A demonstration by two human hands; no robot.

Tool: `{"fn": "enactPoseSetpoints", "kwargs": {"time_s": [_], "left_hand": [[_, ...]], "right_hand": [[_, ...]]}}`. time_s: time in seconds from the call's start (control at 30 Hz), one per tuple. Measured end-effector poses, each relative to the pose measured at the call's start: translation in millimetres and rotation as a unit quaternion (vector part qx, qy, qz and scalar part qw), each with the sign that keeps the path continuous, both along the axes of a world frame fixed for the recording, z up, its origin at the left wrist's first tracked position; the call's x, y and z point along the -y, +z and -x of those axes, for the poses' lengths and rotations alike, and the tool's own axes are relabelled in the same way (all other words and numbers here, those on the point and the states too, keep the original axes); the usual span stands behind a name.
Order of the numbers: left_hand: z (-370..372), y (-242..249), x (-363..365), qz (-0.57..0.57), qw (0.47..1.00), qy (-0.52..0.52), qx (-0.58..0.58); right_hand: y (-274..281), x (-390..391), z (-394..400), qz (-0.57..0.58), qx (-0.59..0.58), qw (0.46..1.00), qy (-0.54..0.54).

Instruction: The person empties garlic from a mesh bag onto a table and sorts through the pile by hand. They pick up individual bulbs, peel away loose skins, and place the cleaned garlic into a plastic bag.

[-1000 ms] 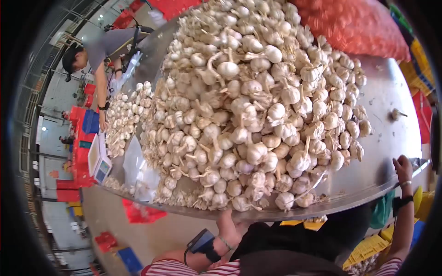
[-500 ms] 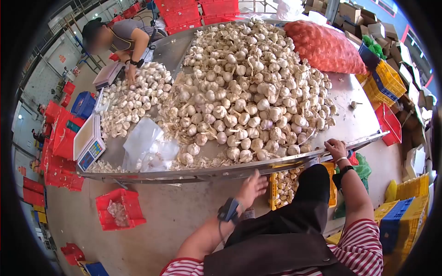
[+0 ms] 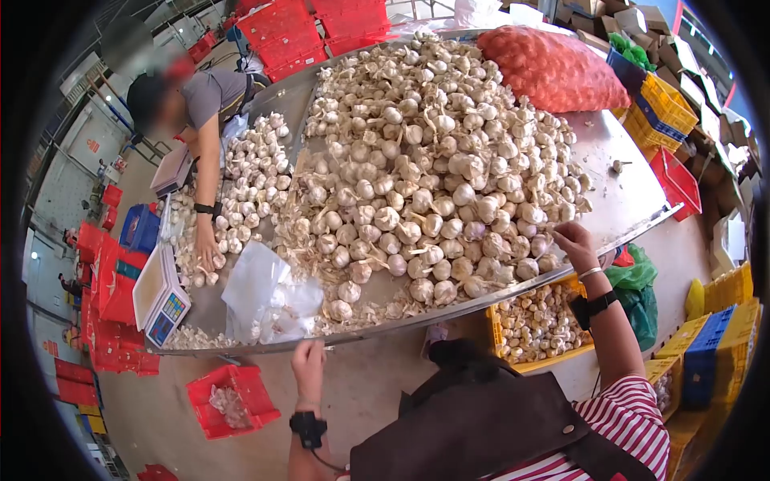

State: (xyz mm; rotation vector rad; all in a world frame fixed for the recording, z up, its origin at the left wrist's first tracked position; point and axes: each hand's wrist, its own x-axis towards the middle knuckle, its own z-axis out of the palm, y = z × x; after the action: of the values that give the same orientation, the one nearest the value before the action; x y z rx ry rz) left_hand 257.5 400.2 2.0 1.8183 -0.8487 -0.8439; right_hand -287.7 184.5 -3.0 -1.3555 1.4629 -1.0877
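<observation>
A large heap of garlic bulbs (image 3: 433,176) covers the middle of the metal table (image 3: 626,184). My right hand (image 3: 574,242) is at the heap's right front edge, its fingers bent against the bulbs; whether they hold one is hidden. My left hand (image 3: 308,361) is at the table's front edge, just below a clear plastic bag (image 3: 261,293), with its fingers curled together; what they hold, if anything, cannot be made out. Left of the heap lies a smaller group of cleaner bulbs (image 3: 253,172), where a co-worker's hand (image 3: 208,252) touches some.
Two scales stand at the left, the nearer one (image 3: 159,297) by the table corner. A red net sack (image 3: 553,68) lies at the back right. Below the table are a yellow crate of garlic (image 3: 541,321) and a red crate (image 3: 233,401). More crates stand at the right.
My left hand has moved left to the table edge and its fingers have closed. My right hand has moved from the rim onto the bulbs. The co-worker's arm reaches farther forward.
</observation>
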Motion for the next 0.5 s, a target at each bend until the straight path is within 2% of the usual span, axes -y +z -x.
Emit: {"fn": "enactPoseSetpoints", "kwargs": {"time_s": [0.07, 0.1, 0.13, 0.17, 0.2, 0.23, 0.27, 0.33, 0.37, 0.43, 0.47, 0.5], "left_hand": [[8, 10, 60, 0.048, 0.990, -0.067, 0.117], [16, 6, 89, 0.068, 0.975, -0.104, 0.185], [23, 1, 113, 0.069, 0.955, -0.143, 0.250], [40, 10, 134, 0.037, 0.942, -0.177, 0.283], [50, 10, 152, 0.049, 0.896, -0.223, 0.382], [57, 10, 165, 0.028, 0.857, -0.254, 0.447], [62, 12, 175, -0.041, 0.833, -0.290, 0.469], [65, 0, 185, -0.039, 0.821, -0.284, 0.494], [61, -5, 185, -0.045, 0.821, -0.294, 0.488], [54, -15, 186, -0.029, 0.847, -0.274, 0.455], [47, -21, 186, -0.031, 0.849, -0.278, 0.447], [39, -27, 184, -0.012, 0.871, -0.273, 0.407]], "right_hand": [[23, 16, -53, 0.102, -0.131, 0.985, 0.037], [44, 21, -83, 0.141, -0.207, 0.967, 0.046], [39, 36, -99, 0.156, -0.296, 0.939, 0.076], [43, 46, -117, 0.177, -0.333, 0.921, 0.101], [46, 53, -132, 0.195, -0.370, 0.900, 0.126], [39, 60, -144, 0.160, -0.363, 0.910, 0.125], [37, 66, -154, 0.122, -0.392, 0.903, 0.126], [18, 78, -160, 0.158, -0.444, 0.875, 0.114], [16, 80, -158, 0.145, -0.446, 0.876, 0.116], [22, 84, -150, 0.134, -0.362, 0.913, 0.130], [28, 84, -145, 0.127, -0.368, 0.912, 0.132], [36, 81, -140, 0.027, -0.155, 0.982, 0.104]]}}
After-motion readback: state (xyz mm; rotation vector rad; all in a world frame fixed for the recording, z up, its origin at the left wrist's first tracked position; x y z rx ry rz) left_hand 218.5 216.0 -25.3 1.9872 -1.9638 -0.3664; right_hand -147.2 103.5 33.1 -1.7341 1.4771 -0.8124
